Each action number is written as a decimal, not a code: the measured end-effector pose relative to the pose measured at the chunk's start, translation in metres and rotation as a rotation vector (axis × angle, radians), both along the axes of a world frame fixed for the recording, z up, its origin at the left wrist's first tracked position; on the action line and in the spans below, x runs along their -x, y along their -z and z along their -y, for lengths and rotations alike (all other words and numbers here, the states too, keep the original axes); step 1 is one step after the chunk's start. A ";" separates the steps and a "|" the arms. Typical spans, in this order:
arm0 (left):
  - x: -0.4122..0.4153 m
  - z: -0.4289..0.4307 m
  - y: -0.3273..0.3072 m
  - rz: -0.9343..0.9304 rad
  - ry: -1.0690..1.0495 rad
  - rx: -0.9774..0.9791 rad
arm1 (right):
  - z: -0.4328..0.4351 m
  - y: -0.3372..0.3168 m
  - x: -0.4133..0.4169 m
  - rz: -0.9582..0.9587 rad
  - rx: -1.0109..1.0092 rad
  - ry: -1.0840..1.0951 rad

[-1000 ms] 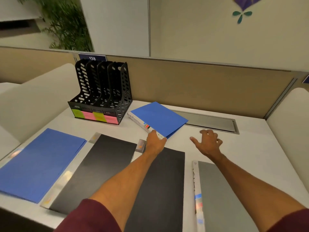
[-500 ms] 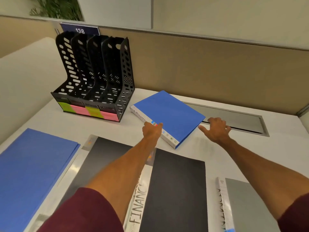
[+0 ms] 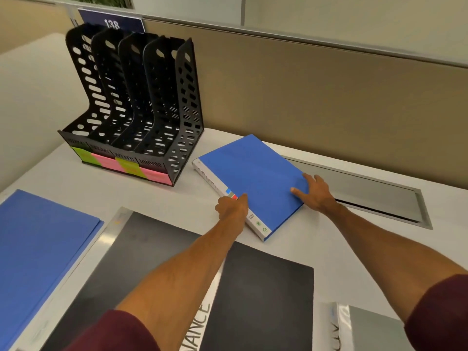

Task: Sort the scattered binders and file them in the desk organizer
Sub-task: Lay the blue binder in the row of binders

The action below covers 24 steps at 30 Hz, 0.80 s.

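We count five binders on the worktop (image 3: pixel 76 178): two blue, two black, one grey. We count one desk organizer (image 3: pixel 136 102), black and perforated, with four upright slots, none of which shows a binder. Its front base carries four labels (image 3: pixel 121 165), coloured green, pink, green and pink from left to right.

Layout, left to right:
- The left blue binder (image 3: pixel 43 239) lies flat at the left edge.
- The first black binder (image 3: pixel 141 249) lies flat just beside it, silver spine to the left.
- The desk organizer stands at the rear left corner, below a number plate (image 3: pixel 112 22) reading 138.
- The second black binder (image 3: pixel 266 295) lies flat near the front edge. Its white lettered spine is partly covered by the left forearm.
- The rear blue binder (image 3: pixel 255 178) lies flat and angled, near the right side of the organizer and apart from it.
- The grey binder (image 3: pixel 372 330) lies at the front right corner.
- One metal hatch (image 3: pixel 367 193) sits along the rear right edge.

Hands: the left hand (image 3: pixel 231 207) is curled, gripping the white spine of the rear blue binder. The right hand (image 3: pixel 316 196) holds that binder's opposite edge, thumb on the cover, fingers bent over the edge.
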State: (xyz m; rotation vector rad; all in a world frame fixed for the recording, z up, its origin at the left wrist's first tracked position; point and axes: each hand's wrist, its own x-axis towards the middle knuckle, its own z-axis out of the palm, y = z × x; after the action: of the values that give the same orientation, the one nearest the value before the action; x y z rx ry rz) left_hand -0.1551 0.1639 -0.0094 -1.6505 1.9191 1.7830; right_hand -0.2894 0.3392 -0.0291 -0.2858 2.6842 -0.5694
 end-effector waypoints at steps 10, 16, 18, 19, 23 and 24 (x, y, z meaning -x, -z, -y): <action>0.003 0.004 0.005 -0.099 -0.237 -0.303 | -0.005 0.004 -0.003 0.029 0.009 0.048; -0.001 0.008 -0.008 -0.305 -0.315 -0.421 | -0.015 -0.006 -0.016 0.076 0.099 0.135; -0.003 0.008 -0.016 -0.393 -0.303 -0.430 | -0.021 -0.008 -0.023 0.119 0.151 0.164; -0.005 0.007 -0.020 -0.435 -0.296 -0.436 | -0.024 -0.009 -0.026 0.133 0.174 0.175; -0.016 -0.001 -0.039 -0.528 -0.211 -0.418 | -0.039 -0.019 -0.036 0.150 0.256 0.233; -0.021 -0.003 -0.044 -0.540 -0.178 -0.411 | -0.041 -0.026 -0.039 0.161 0.282 0.244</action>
State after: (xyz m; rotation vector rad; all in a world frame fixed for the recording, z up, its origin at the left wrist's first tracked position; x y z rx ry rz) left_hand -0.1343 0.1673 0.0351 -1.3225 1.4152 2.6879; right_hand -0.2506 0.3804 -0.0033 0.0156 2.4964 -1.0028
